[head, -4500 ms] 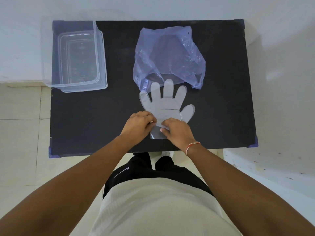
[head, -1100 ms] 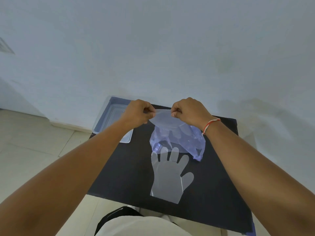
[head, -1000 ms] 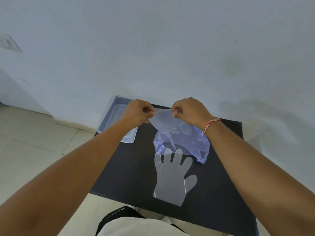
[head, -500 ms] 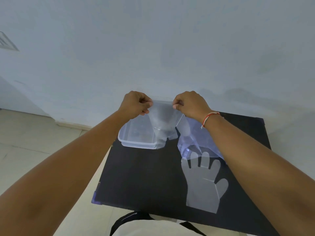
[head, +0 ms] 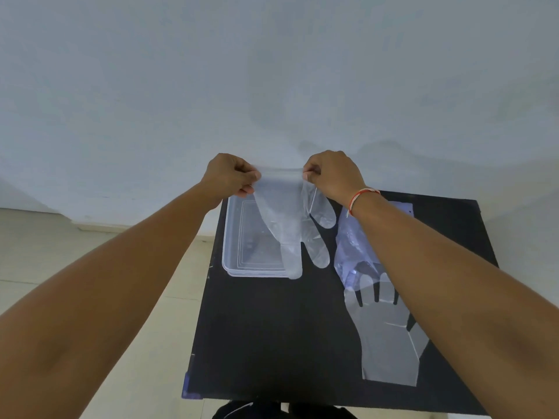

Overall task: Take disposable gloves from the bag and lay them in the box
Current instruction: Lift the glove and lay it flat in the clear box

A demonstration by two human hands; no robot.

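Note:
A clear disposable glove (head: 287, 219) hangs by its cuff, fingers down, over the right part of the clear plastic box (head: 234, 237). My left hand (head: 231, 175) pinches the cuff's left corner and my right hand (head: 331, 173) pinches its right corner. The box sits at the far left of the black table (head: 272, 334). A second clear glove (head: 387, 334) lies flat on the table at the right, partly under my right forearm. The pale purple bag (head: 351, 246) lies beyond that glove, mostly hidden by my right arm.
A white wall rises directly behind the table. Pale floor tiles (head: 60, 255) lie to the left of the table. The table's near left corner (head: 192, 388) has a purple cap.
Both hands have carried the hanging glove left from above the bag to above the box, and it has unfolded downward. My view has swung left; the flat glove has stayed in place.

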